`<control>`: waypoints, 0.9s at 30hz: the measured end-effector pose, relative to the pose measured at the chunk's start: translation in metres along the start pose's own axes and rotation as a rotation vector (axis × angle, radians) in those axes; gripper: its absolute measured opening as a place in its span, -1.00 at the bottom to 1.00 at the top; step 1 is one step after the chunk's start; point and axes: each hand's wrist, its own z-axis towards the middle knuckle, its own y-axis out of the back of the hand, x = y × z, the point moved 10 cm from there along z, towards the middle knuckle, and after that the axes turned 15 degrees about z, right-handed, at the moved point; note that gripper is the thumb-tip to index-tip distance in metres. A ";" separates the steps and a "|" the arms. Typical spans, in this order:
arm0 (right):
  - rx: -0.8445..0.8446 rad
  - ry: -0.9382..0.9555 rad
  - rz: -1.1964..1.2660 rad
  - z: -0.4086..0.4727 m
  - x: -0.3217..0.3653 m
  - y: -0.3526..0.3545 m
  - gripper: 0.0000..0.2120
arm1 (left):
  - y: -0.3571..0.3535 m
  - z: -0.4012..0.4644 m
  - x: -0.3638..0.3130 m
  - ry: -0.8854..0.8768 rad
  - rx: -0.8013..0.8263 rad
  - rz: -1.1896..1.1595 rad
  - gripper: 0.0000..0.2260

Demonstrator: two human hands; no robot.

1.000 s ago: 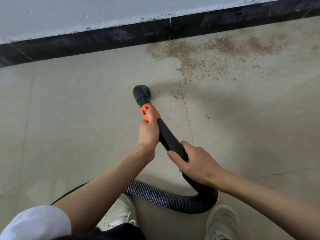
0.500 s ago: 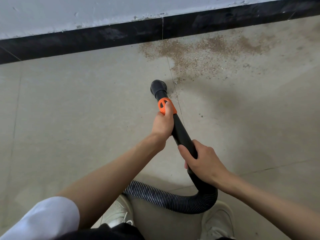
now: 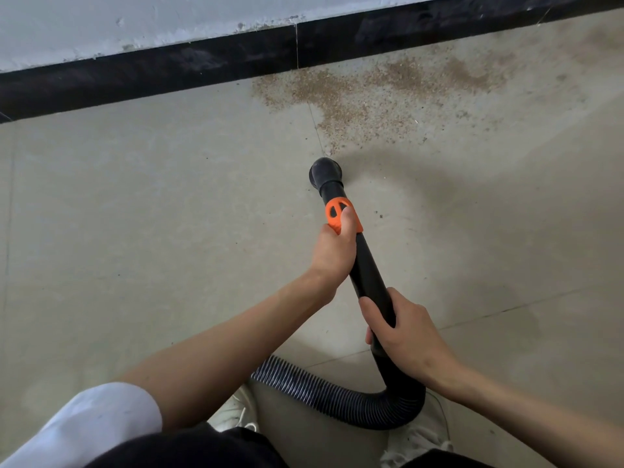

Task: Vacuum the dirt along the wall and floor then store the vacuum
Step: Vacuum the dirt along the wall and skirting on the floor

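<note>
Both hands are gripping the stiff black vacuum pipe (image 3: 366,271): left hand (image 3: 334,251) by the orange ring (image 3: 337,214), right hand (image 3: 405,336) lower. Its nozzle (image 3: 325,172) is sitting near the dirt (image 3: 354,99). It looks light.

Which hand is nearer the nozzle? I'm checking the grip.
The left hand, with its thumb on the orange collar just behind the nozzle. The right hand grips the black tube lower down, near the ribbed hose.

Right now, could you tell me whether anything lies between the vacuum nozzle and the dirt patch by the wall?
Nothing visible does. Only bare floor tile lies between the nozzle and the near edge of the dirt patch.
</note>
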 end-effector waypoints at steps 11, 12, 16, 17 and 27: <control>0.097 0.016 -0.061 0.007 0.015 -0.017 -0.68 | 0.026 -0.002 0.011 0.025 -0.076 -0.080 -0.57; 0.116 0.021 -0.081 0.007 0.017 -0.020 -0.66 | 0.031 -0.002 0.016 0.034 -0.095 -0.098 -0.56; 0.192 0.048 -0.176 0.004 0.020 -0.034 -0.64 | 0.044 -0.009 0.033 0.059 -0.135 -0.145 -0.53; 0.209 0.046 -0.191 0.004 0.019 -0.037 -0.65 | 0.045 -0.010 0.037 0.067 -0.136 -0.156 -0.53; 0.432 0.021 -0.216 -0.013 0.009 -0.066 -0.81 | 0.061 -0.038 0.084 0.181 -0.177 -0.302 -0.59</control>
